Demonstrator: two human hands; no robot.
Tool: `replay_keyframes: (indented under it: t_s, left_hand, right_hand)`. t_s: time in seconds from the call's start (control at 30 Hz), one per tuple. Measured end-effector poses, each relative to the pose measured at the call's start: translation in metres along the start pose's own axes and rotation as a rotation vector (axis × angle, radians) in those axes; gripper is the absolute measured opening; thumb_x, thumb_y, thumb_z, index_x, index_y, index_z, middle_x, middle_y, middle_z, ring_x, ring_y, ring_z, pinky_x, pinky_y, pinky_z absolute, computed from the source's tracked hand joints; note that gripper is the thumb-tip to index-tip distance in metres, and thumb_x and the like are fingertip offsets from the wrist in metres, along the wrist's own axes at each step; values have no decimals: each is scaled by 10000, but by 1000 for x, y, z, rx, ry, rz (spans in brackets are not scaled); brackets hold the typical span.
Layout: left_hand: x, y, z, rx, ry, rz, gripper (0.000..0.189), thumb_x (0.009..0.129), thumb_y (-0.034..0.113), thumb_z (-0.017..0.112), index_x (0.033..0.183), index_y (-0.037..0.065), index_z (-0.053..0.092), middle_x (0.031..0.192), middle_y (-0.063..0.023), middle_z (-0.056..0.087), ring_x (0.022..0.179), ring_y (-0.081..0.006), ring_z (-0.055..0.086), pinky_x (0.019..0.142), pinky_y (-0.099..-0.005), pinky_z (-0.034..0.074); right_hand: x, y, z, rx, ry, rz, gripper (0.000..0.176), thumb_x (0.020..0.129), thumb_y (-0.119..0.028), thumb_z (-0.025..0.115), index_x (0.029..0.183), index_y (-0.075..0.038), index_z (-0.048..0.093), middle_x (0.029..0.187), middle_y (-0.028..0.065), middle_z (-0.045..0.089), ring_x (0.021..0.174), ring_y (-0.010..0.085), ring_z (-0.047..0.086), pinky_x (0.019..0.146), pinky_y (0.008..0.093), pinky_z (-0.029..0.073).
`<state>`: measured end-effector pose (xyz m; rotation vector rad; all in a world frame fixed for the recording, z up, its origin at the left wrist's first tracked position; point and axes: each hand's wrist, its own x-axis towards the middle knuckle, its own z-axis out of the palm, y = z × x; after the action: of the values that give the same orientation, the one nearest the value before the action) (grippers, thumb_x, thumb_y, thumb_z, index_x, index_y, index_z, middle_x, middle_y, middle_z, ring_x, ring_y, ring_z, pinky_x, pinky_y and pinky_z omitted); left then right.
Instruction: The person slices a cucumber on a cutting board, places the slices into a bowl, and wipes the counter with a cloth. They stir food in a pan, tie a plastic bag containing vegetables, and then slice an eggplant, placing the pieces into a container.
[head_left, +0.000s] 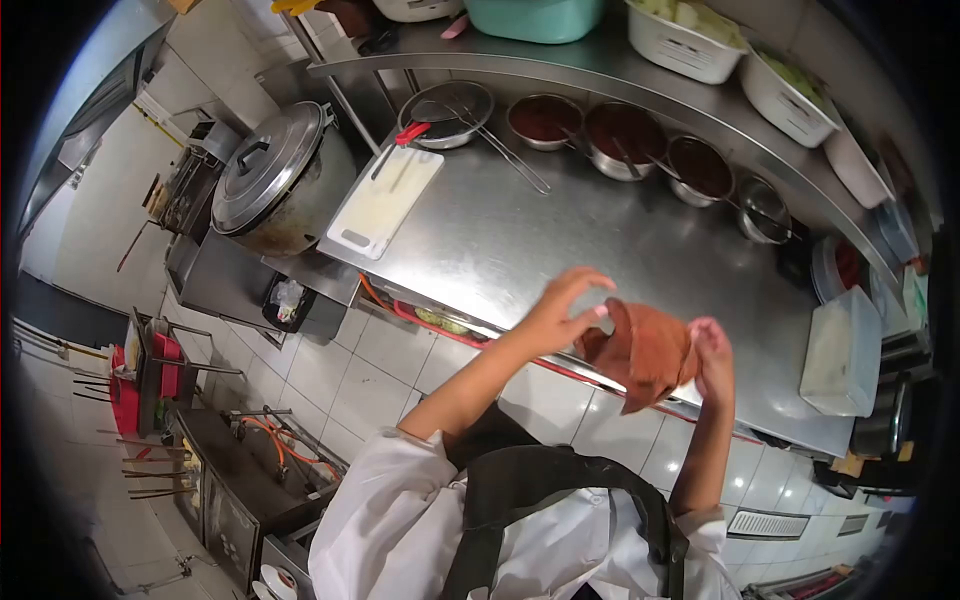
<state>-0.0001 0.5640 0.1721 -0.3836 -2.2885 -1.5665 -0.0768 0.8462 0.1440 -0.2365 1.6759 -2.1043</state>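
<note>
A reddish-brown cloth [650, 350], bunched and folded, is held up over the front edge of the steel table [500, 235]. My right hand [712, 352] grips the cloth by its right side, fingers closed on it. Just off the cloth's upper left side is my left hand [570, 312], open, its thumb and fingers spread apart. To the left on the table lies a white cutting board [390, 205] with a red-handled knife [400, 145] across its upper end.
Steel bowls of dark red sauce [625, 135] line the table's back, beside a lidded pan [445, 112] with tongs [515, 160]. A clear container [842, 355] stands at the right end. White baskets [688, 42] sit on the shelf above. A large lidded pot [285, 180] stands left.
</note>
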Motion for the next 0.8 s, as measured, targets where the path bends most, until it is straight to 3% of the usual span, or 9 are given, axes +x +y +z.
replay_keyframes:
  t_s: [0.1, 0.13, 0.23, 0.27, 0.3, 0.47, 0.63, 0.67, 0.8]
  left_hand:
    - [-26, -82, -69, 248, 433, -204, 469, 775, 159, 629, 1195, 70, 441, 1205, -150, 423, 1148, -299, 393, 981, -366, 308]
    - [-47, -123, -95, 253, 637, -420, 553, 751, 120, 653, 1231, 58, 385, 1229, -142, 405, 1163, -286, 381, 993, -372, 299]
    - [-111, -216, -198, 308, 1114, -777, 755, 696, 167, 726, 1279, 17, 271, 1251, -231, 345, 1191, -320, 337, 996, -411, 285]
    - [-143, -258, -232, 775, 1047, -1131, 887, 644, 252, 773, 1293, 6, 220, 1254, -251, 318, 1186, -388, 301, 972, -457, 292]
    - [-187, -306, -267, 665, 1116, -1200, 1011, 594, 310, 803, 1316, -1, 168, 1287, -253, 265, 1177, -442, 269, 960, -487, 289]
    - [-180, -287, -319, 192, 1149, -1145, 957, 675, 210, 756, 1342, 22, 96, 1333, -210, 255, 1212, -335, 296, 984, -446, 277]
    - [-155, -267, -332, -98, 1015, -1248, 939, 706, 14, 696, 1332, 27, -3, 1274, -167, 319, 1114, -255, 401, 899, -367, 389]
    - [-182, -287, -337, -81, 972, -1254, 963, 700, 187, 730, 1358, 154, 28, 1360, -97, 295, 1210, -284, 338, 935, -555, 221]
    - [-208, -306, -348, 2, 950, -1289, 731, 728, 210, 703, 1300, 206, 249, 1157, -7, 509, 943, -191, 520, 779, -482, 325]
  right_hand:
    - [69, 24, 28, -967, 226, -507, 344, 812, -233, 581, 1104, -57, 527, 1122, 128, 538, 1065, 257, 495, 906, 347, 374]
    - [80, 30, 42, -1307, 191, -492, 578, 773, -396, 591, 1275, -149, 442, 1335, 154, 375, 1237, 354, 325, 985, 489, 264]
    - [131, 103, 78, -1573, 114, -317, 684, 735, -500, 584, 1323, -212, 385, 1388, 150, 290, 1272, 376, 240, 983, 569, 168]
    - [151, 130, 90, -1641, 164, -249, 711, 725, -523, 585, 1336, -230, 368, 1401, 152, 267, 1281, 382, 218, 983, 588, 142]
    - [173, 156, 110, -1676, 332, -178, 724, 719, -526, 588, 1344, -242, 355, 1406, 157, 252, 1286, 384, 204, 981, 593, 123]
    - [275, 212, 277, -1562, 553, -339, 762, 710, -443, 602, 1359, -174, 307, 1370, 182, 289, 1277, 339, 243, 1006, 543, 126]
    - [290, 217, 427, -1258, 0, -370, 685, 648, -306, 647, 1235, -33, 421, 1234, 136, 408, 1189, 284, 338, 1016, 464, 160]
    - [276, 194, 433, -1170, -246, -284, 658, 642, -296, 649, 1215, -46, 445, 1216, 116, 431, 1169, 278, 363, 1001, 444, 206]
    - [177, 234, 383, -842, -458, -744, 363, 673, -190, 616, 1016, -80, 574, 1109, 52, 497, 1022, 241, 467, 939, 384, 320]
